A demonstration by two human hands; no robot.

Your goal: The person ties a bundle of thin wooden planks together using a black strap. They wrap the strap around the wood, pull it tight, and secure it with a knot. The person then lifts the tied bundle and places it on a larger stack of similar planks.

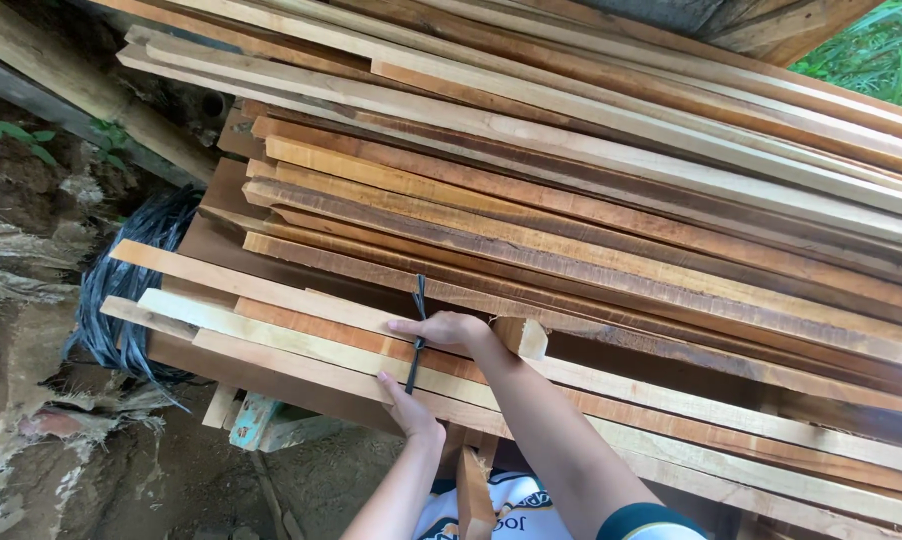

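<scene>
A big pile of long sawn wood planks (591, 200) fills the view, slanting from upper left to lower right. A thin black strap (418, 320) runs across the nearest bundle of planks (271, 320). My right hand (449, 328) lies on top of this bundle, fingers pinching the strap. My left hand (406, 405) presses against the front edge of the lowest plank, right by the strap's lower end; whether it grips the strap is unclear. A short wood block (521, 336) sits beside my right wrist.
A bunch of black plastic straps (131, 280) hangs at the left of the pile. Bare earth and debris (31, 420) lie at lower left. A narrow upright board (474, 495) stands near my body. Green plants (876, 50) show at top right.
</scene>
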